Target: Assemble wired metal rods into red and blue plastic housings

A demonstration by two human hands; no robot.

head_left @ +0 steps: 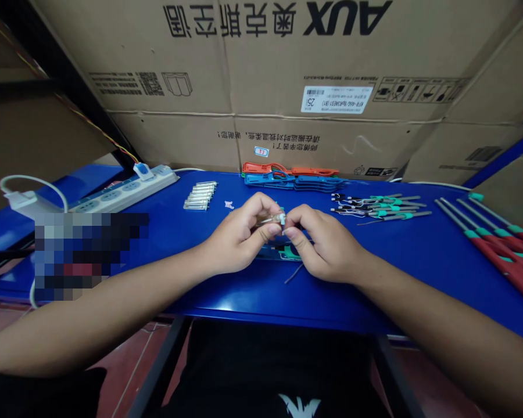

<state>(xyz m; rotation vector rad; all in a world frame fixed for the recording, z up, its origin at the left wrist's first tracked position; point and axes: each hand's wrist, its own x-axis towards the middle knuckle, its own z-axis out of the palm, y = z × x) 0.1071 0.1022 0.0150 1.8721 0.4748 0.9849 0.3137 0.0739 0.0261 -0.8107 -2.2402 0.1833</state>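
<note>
My left hand [248, 232] is closed in a pinch around a small clear lighter tank [268, 220] with a white end fitting. At that white end, my right hand [320, 241] has its thumb and forefinger pressed together; its fingertips touch or nearly touch the fitting, and whatever they grip is too small to make out. Below the hands lies a blue lighter shell [265, 253] with a teal piece [289, 252] in it, partly hidden by the hands. A thin grey tube or wire [293, 274] sticks out near my right wrist.
Similar clear tanks [200, 196] lie in a row at left. Orange and blue lighter shells [292, 179] are stacked at the back. Metal nozzles with wires [379, 206] lie at right, beside red long-nosed lighters [501, 247]. A power strip [124, 190] stands left; a cardboard box [261, 75] walls the back.
</note>
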